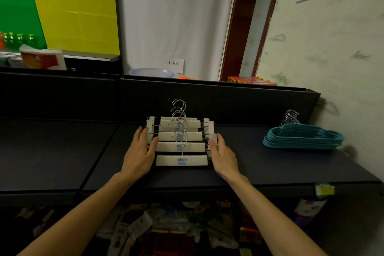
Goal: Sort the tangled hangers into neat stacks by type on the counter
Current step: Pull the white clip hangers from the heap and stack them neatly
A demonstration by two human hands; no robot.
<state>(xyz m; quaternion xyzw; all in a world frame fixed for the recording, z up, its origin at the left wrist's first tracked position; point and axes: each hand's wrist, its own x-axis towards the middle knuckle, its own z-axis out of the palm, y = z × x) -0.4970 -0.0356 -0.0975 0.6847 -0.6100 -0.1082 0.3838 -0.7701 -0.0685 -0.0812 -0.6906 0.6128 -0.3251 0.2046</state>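
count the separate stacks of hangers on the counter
2. The white clip hangers sit mid-counter between both hands; the teal hangers lie stacked at the right, by the wall.

"aiqin" on white hangers (181, 160)

Bare bench (62, 151) lies open left of the white hangers (181, 141); rightward, a gap, then stacked teal hangers (301, 137) against the wall (332, 68).
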